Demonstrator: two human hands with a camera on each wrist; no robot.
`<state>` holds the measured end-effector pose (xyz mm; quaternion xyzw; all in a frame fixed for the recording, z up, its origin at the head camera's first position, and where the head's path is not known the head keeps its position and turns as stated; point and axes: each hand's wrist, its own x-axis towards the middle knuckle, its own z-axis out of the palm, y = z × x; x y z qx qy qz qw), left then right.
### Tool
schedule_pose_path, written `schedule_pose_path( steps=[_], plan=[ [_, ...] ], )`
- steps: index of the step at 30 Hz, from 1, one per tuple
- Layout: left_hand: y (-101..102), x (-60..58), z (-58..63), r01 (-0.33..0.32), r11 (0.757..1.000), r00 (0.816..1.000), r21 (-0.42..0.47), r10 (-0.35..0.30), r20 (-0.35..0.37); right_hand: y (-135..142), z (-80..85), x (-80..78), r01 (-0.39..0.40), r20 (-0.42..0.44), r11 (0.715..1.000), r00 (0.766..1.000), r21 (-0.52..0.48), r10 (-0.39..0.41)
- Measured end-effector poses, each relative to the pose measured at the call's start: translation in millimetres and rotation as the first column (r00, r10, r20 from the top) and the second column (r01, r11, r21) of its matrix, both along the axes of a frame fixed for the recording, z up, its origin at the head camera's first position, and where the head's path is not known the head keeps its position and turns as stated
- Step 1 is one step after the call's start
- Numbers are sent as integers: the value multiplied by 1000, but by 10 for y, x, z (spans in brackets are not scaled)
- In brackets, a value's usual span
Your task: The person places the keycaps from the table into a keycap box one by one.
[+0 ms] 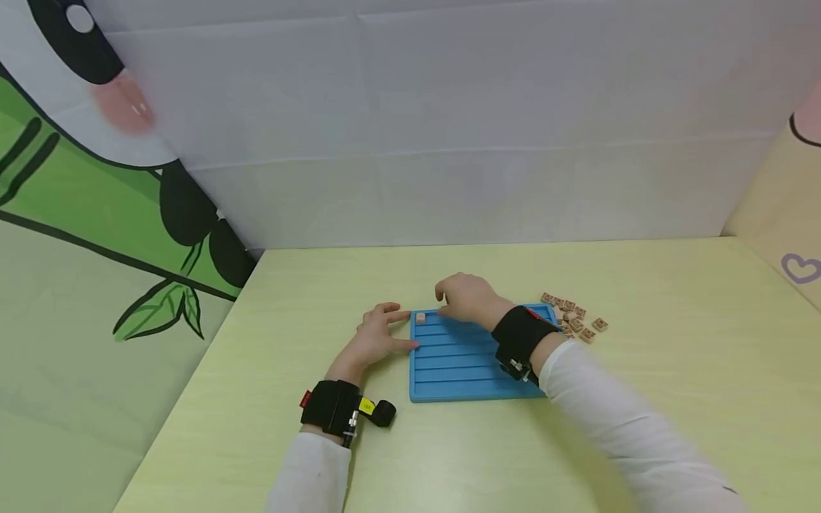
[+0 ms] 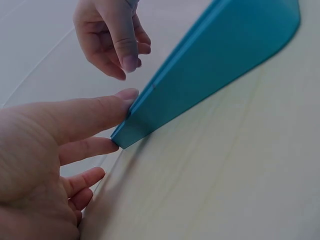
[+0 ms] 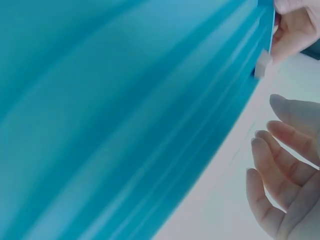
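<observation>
A blue ridged tray (image 1: 449, 370) lies on the table, with slanted rows running across it. One small wooden tile (image 1: 420, 318) sits in its top row at the left corner; it looks pale in the right wrist view. My left hand (image 1: 378, 335) is at the tray's left edge, thumb and index finger spread and touching the side wall (image 2: 200, 70). Over the tray's far edge hovers my right hand (image 1: 471, 298). Its fingers (image 3: 272, 165) are loosely bent and apart, with nothing between them in the right wrist view.
Several loose wooden tiles (image 1: 575, 324) lie scattered at the tray's right side, partly behind my right forearm. A white cloth wall (image 1: 481, 142) rises behind the table's back edge. Black straps (image 1: 332, 408) with small cameras circle both wrists.
</observation>
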<state>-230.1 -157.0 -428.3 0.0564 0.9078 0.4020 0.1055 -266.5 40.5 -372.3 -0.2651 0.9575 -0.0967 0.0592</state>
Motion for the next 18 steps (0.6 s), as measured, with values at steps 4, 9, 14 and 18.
schedule_pose_path(
  steps=[4, 9, 14, 18],
  plan=[
    [-2, -3, -1, -6, 1000, 1000, -8, 5, -5, 151, 61, -27, 10, -20, 1000, 1000, -2, -10],
    [-10, 9, 7, -12, 1000, 1000, -6, 12, 11, 321, 147, -71, 22, -18, 1000, 1000, -9, -22],
    [-9, 17, 2, 9, 1000, 1000, -8, -9, -2, 550, 227, -131, 52, -16, 999, 998, -4, -52],
    [-8, 16, 18, 16, 1000, 1000, -23, -16, -16, 776, 307, -183, 86, -15, 996, 996, -8, -86]
  ],
)
